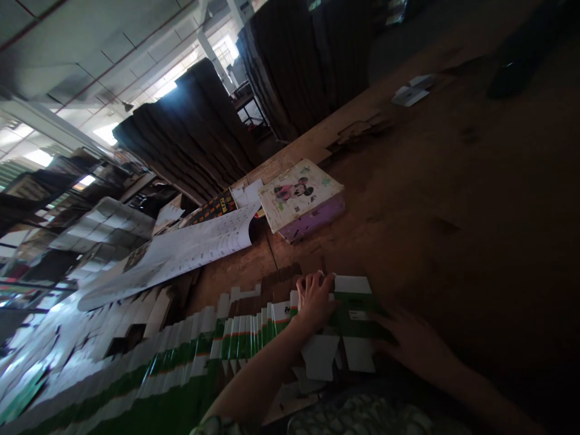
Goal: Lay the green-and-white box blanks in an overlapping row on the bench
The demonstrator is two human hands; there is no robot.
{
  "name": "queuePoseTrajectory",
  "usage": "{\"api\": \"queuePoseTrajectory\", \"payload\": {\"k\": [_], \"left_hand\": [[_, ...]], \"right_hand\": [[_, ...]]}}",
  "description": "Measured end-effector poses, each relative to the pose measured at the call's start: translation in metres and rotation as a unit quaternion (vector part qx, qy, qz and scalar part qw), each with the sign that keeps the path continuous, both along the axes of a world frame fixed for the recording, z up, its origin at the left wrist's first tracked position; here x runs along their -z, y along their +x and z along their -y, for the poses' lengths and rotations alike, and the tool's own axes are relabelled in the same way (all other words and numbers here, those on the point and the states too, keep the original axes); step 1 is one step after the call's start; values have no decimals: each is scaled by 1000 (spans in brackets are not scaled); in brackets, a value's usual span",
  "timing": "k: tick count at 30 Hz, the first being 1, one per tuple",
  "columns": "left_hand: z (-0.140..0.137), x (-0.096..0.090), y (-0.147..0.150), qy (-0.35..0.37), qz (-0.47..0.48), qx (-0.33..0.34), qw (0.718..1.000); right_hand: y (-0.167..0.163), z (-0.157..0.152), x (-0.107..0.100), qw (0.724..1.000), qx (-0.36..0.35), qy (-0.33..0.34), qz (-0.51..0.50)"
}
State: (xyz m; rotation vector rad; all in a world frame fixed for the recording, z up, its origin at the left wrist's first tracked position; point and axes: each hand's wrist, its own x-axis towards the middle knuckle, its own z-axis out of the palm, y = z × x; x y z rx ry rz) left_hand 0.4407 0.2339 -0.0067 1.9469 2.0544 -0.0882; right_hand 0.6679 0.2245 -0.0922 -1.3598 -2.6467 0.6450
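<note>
A flattened green and white carton lies at the right end of a long overlapping row of similar flat cartons. My left hand has its fingers bent over the upper edges where the row meets this carton, gripping there; its fingertips are partly hidden. By the carton's right edge is my right hand, blurred and dim, its fingers stretched toward the carton. Whether they touch it I cannot tell. White flaps stick out below my left hand.
A box with a cartoon mouse lid stands beyond the row on the brown table. A large printed sheet curls to its left. Small folded paper lies farther back. Tall dark stacks stand behind the table.
</note>
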Motion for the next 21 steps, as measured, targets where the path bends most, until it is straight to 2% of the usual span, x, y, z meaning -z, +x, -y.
{"api": "queuePoseTrajectory", "payload": {"k": [3,5,7,9,11,13,14,15,16,17,19,21], "left_hand": [[0,1,5,-7,6,-13,1000],[0,1,7,-6,17,-21,1000],[-2,-3,7,-7,40,-38,998],[-5,-11,4,-9,79,-66,995],[-9,-23,-1,2,112,-90,990],[-12,-33,-5,31,95,-98,990],[-12,-35,-5,44,66,-93,993],[-12,-35,-6,50,32,-82,995],[-11,-33,-5,46,1,-68,997],[-10,-29,-5,35,-21,-54,998],[-8,-19,-4,11,-31,-40,999],[-8,-11,-5,6,-12,-51,999]], "right_hand": [[56,-14,-1,995,65,78,19],[77,-22,-12,989,123,84,19],[73,-30,-39,990,140,-10,-13],[42,-33,-78,979,108,-136,-106],[-2,-30,-117,946,44,-213,-240],[-37,-20,-137,905,-12,-320,-280],[-45,-15,-137,893,-31,-366,-262],[-45,-12,-130,892,-36,-387,-230],[-38,-10,-118,907,-20,-372,-196],[-22,-10,-101,931,16,-322,-169],[20,-18,-66,971,130,-143,-142],[61,-31,-40,970,204,-53,-119]]}}
